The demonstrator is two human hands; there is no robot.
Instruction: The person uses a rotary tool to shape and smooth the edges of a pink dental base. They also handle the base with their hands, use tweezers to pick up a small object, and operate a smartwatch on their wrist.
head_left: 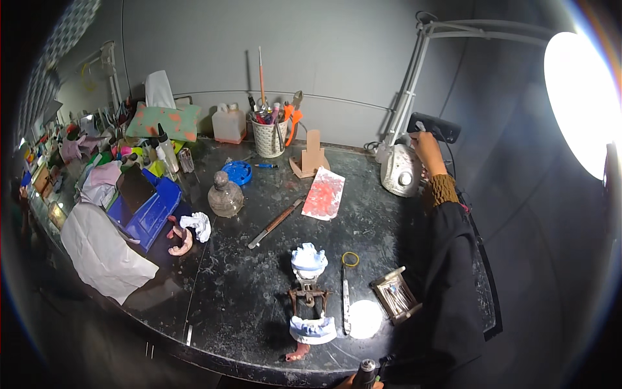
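Note:
My right hand [427, 152] reaches to the back right, its arm in a black sleeve with a brown knit cuff. Its fingers are closed around a small pale piece [420, 126] too small to make out, in front of a dark rectangular device [444, 128]. Just below this hand stands a speckled white control box with a round knob [405, 178]. At the bottom edge, my left hand [346, 384] is partly cut off and grips a dark cylindrical handpiece [367, 371]. Near it lies an opened dental articulator [310, 297] bearing two pale blue-white dental casts [312, 330], with a pink denture piece [298, 352] beside it.
A wax knife [275, 223], a tool with a yellow ring [346, 292], a white disc [365, 319] and a small bur holder [396, 295] lie on the bench. A red-smeared card [324, 193], tool cup [269, 139] and blue box [146, 207] stand farther back. A lit lamp [576, 104] overhangs the right.

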